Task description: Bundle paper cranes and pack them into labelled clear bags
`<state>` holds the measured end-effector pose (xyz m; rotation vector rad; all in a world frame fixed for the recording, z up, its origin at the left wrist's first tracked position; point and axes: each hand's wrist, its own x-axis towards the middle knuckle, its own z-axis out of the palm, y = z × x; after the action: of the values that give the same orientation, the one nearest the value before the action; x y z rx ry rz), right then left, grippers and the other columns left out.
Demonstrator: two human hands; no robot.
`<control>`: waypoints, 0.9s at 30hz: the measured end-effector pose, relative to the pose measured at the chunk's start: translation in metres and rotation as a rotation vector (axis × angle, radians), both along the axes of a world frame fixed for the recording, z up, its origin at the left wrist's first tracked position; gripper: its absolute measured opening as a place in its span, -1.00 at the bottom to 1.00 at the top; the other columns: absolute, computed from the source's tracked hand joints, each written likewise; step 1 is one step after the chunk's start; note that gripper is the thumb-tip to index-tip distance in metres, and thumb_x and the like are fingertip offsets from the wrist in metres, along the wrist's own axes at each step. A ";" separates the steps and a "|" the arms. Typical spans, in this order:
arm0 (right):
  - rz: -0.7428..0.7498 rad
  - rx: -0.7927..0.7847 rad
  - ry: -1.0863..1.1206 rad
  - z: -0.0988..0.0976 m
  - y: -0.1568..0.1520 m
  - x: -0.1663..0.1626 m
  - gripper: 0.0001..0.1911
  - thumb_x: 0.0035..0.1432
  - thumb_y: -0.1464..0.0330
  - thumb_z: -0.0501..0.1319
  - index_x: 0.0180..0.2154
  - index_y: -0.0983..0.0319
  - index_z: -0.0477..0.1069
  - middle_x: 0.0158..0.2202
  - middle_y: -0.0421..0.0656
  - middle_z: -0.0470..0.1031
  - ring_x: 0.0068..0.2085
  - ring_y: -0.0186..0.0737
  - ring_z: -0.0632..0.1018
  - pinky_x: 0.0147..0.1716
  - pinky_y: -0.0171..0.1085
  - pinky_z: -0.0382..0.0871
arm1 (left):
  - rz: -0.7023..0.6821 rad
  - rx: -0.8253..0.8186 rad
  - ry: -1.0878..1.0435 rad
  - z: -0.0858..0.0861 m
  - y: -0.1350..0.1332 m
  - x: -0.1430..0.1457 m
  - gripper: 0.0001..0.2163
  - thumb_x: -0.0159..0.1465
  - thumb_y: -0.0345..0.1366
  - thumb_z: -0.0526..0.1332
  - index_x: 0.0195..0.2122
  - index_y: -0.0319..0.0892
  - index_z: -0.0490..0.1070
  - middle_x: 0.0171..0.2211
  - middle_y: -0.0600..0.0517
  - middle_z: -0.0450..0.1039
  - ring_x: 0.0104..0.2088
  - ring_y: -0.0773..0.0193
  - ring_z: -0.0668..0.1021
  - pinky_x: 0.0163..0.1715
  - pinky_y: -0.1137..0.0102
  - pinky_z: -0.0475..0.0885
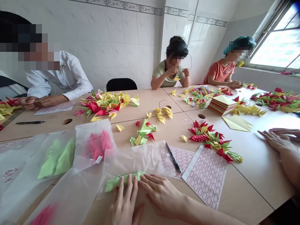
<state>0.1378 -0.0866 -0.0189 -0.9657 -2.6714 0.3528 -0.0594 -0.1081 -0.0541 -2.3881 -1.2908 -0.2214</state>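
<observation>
A frosted plastic bag (140, 156) lies flat on the table in front of me, with a strip of green folded paper (111, 185) inside its near edge. My left hand (125, 198) rests on this strip, fingers stretched out and spread. Beside it, my right hand (161, 190) lies palm down, fingertips on the near edge of the bag at the strip's right end. Both hands are open. What lies under the fingers is hidden.
More frosted bags hold green folded paper (57, 156) and pink folded paper (100, 145). A black pen (173, 157) lies on label sheets (206, 175). Several people sit around the table; another person's hands (278, 140) are at right. Piles of folded paper (105, 103) and a paper stack (221, 104) stand beyond.
</observation>
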 end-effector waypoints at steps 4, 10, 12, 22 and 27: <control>-0.020 -0.016 0.017 0.006 0.000 0.005 -0.51 0.26 0.37 -0.08 0.19 0.35 0.03 0.14 -0.05 0.27 0.14 -0.22 0.31 0.15 -0.24 0.14 | 0.022 0.010 -0.001 0.000 0.001 0.001 -0.55 0.18 -0.12 0.08 0.04 -0.23 0.36 0.11 -0.17 0.28 0.08 -0.14 0.30 -0.11 0.15 0.39; -0.232 0.393 0.018 -0.025 -0.008 -0.006 -0.59 0.20 0.39 0.01 0.06 0.45 0.24 -0.01 0.05 0.43 0.00 -0.06 0.44 0.00 -0.15 0.28 | 0.089 -0.046 -0.072 -0.002 0.000 -0.011 -0.52 0.17 -0.14 0.10 0.14 -0.01 0.23 0.09 -0.19 0.25 0.04 -0.07 0.36 -0.12 0.18 0.40; -0.249 0.436 -0.001 -0.031 -0.008 -0.011 -0.59 0.17 0.39 0.03 0.02 0.48 0.27 -0.05 0.08 0.46 -0.05 -0.05 0.47 -0.09 -0.19 0.32 | 0.119 -0.047 -0.069 -0.004 -0.003 -0.015 -0.48 0.16 -0.15 0.12 0.18 0.07 0.14 0.11 -0.20 0.22 0.05 -0.12 0.36 -0.09 0.09 0.37; -0.180 0.352 -0.144 -0.036 -0.012 -0.017 -0.47 0.07 0.42 0.06 0.03 0.68 0.23 0.00 0.34 0.34 0.02 0.16 0.41 -0.04 -0.06 0.26 | 0.250 -0.119 0.167 0.018 0.007 0.015 -0.51 0.18 -0.18 0.13 0.16 0.12 0.14 -0.09 -0.29 0.42 -0.19 -0.14 0.54 -0.23 0.05 0.40; -0.065 0.081 -0.093 -0.003 -0.015 0.016 -0.43 0.19 0.37 -0.01 0.21 0.41 0.01 0.21 0.06 0.12 0.21 -0.06 0.19 0.15 -0.06 0.07 | 0.313 -0.153 0.297 0.028 0.019 0.043 -0.65 0.23 -0.29 0.08 0.05 -0.01 0.34 -0.20 -0.37 0.47 -0.26 -0.13 0.56 -0.37 0.17 0.44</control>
<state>0.1536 -0.1013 -0.0223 -1.0651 -2.7063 0.1889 -0.0168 -0.0890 -0.0260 -2.1907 -1.5506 0.3219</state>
